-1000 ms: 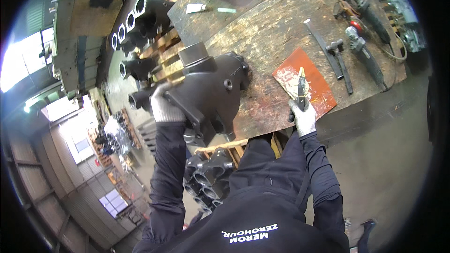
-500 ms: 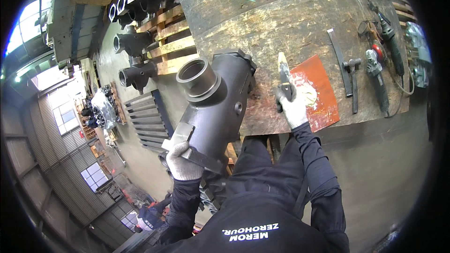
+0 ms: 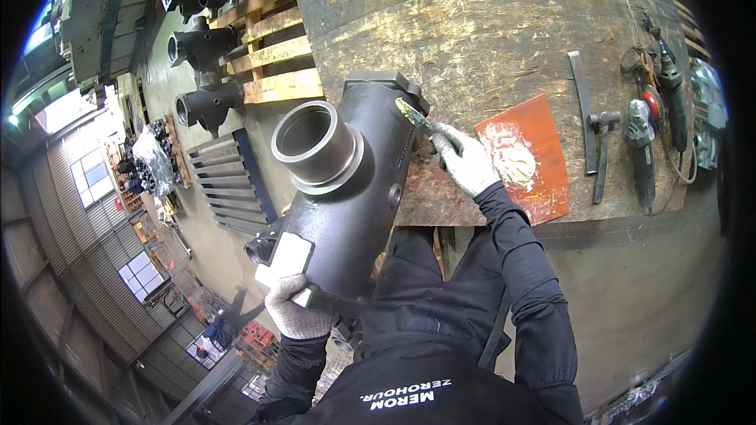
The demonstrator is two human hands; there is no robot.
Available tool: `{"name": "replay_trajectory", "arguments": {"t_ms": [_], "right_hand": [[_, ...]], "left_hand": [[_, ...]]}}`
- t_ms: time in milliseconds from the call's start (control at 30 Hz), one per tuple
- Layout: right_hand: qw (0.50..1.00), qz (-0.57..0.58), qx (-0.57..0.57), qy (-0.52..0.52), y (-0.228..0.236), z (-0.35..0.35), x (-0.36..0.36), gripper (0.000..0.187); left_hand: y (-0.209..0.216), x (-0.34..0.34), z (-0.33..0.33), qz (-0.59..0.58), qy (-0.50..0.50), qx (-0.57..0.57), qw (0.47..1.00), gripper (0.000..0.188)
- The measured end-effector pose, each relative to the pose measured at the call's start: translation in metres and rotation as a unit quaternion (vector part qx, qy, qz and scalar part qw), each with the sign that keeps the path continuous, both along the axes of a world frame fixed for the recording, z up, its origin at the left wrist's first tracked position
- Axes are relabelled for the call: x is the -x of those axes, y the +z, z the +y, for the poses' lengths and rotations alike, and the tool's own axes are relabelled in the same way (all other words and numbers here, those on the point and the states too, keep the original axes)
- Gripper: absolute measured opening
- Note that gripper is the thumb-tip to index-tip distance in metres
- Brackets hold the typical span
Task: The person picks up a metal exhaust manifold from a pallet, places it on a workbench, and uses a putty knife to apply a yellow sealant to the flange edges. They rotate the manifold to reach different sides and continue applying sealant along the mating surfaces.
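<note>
A large dark-grey metal pipe casting [image 3: 350, 181] lies tilted across the table's left edge, its round neck [image 3: 311, 138] turned upward. My left hand [image 3: 298, 308], in a whitish knit glove, grips the flange [image 3: 291, 256] at the casting's near end. My gloved right hand [image 3: 466, 161] is closed round a putty knife [image 3: 417, 120]. Yellowish paste coats the blade's tip, which is at the casting's far end; whether it touches cannot be told. To the right of that hand, cream-coloured paste [image 3: 510, 156] is smeared on an orange-red sheet [image 3: 547, 130].
On the worn wooden table [image 3: 488, 39] lie a flat metal bar [image 3: 583, 110], a hammer [image 3: 602, 153] and an angle grinder [image 3: 642, 149]. More dark castings [image 3: 205, 47] stand left, by a wooden pallet [image 3: 276, 51]. Another person [image 3: 216, 334] is at lower left.
My right hand has moved left with the putty knife, from beside the orange-red sheet to the casting's far end. My left hand stays at the flange. The view has shifted slightly.
</note>
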State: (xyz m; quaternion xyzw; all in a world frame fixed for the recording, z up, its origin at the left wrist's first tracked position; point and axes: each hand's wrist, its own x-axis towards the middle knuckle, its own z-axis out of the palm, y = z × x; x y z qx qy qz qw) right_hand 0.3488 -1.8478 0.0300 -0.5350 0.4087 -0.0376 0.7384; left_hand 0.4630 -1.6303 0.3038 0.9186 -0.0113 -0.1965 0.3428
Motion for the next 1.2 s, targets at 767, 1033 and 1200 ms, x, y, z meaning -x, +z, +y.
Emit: {"name": "replay_trajectory", "arguments": {"t_ms": [767,1033,1200], "right_hand": [[0.968,-0.008,0.238,0.076,0.010,-0.015,0.003,0.036],[0.984,-0.036,-0.171,-0.030,0.000,-0.024,-0.009,0.034],[0.966,-0.063,-0.246,-0.054,-0.008,-0.025,-0.019,0.031]], "left_hand": [[-0.006,-0.003,0.008,-0.017,0.111,0.113,0.987,0.016],[-0.005,-0.006,-0.001,-0.152,-0.126,-0.040,0.979,0.011],[0.000,-0.004,-0.008,-0.207,-0.234,-0.153,0.937,0.011]]}}
